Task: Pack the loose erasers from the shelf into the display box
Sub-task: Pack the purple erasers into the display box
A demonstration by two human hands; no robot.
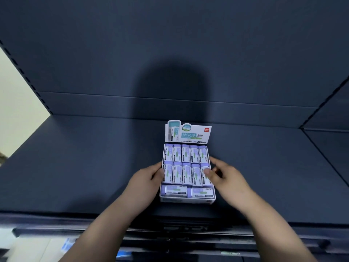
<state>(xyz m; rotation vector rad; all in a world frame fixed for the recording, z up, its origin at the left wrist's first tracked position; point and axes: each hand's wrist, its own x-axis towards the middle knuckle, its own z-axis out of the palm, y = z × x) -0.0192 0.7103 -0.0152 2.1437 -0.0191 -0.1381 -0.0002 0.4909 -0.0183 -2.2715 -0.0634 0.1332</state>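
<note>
A dark blue shelf [85, 167] runs wide beneath a matching back panel [245, 53], on which a rounded shadow [170, 87] falls. A slotted upright [24, 76] edges the left side, with a pale wall [13, 110] beyond it. Another dark unit [332, 152] adjoins at the right.

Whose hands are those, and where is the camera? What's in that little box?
There is no robot here, just a person's two bare hands. The camera sits on the person's head and looks down, so you see what they see. On the dark blue shelf stands a white display box with a picture card sticking up at the back. It is full of purple-wrapped erasers: two rows of five, and two more lying across the front. The left hand rests against the box's left wall. The right hand is at the right wall and looks a bit blurry. Its thumb touches the end eraser of the middle row. I see no loose erasers on the shelf.
</note>
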